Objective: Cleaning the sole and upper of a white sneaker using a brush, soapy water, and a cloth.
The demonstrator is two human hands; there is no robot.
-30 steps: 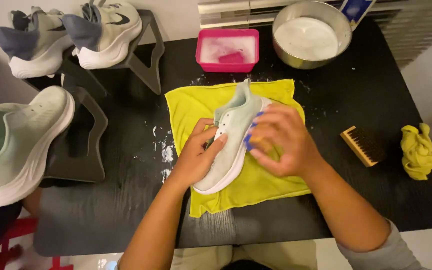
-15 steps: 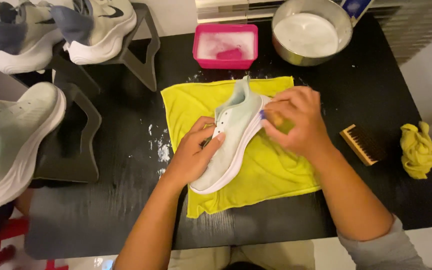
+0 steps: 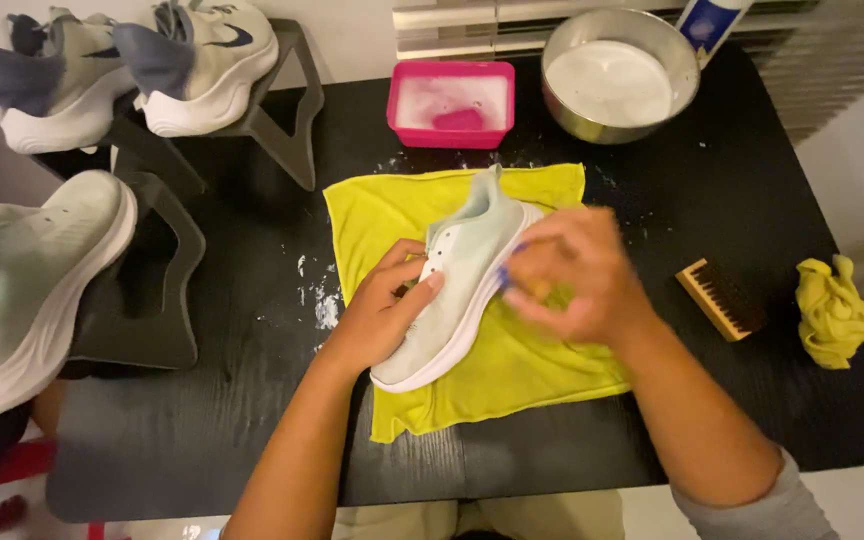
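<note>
Moved: since half a second ago my right hand [image 3: 572, 275] is sliding back down the sole edge of the pale green sneaker [image 3: 457, 290], away from the heel end; I am seeing it blurred.
Right hand: curled shut around a small yellowish scrubbing piece [image 3: 537, 290], too blurred for me to identify, and pressing against the shoe's white sole.
Left hand [image 3: 382, 310]: clamping the sneaker at its lace area, thumb on the upper, fingers closed over the far side.
Sneaker: lying on its side on the yellow cloth [image 3: 542, 365], toe pointing toward me, near the middle of the black tabletop [image 3: 202, 440].
Behind the cloth: a pink tub [image 3: 450, 103] and a metal bowl [image 3: 620, 75], both holding white foam.
Right side: a wooden brush [image 3: 720, 298] is lying bristles up, just beside a crumpled yellow rag [image 3: 834, 312].
Left side: three more sneakers [image 3: 32, 280] are resting on grey stands [image 3: 152, 300].
</note>
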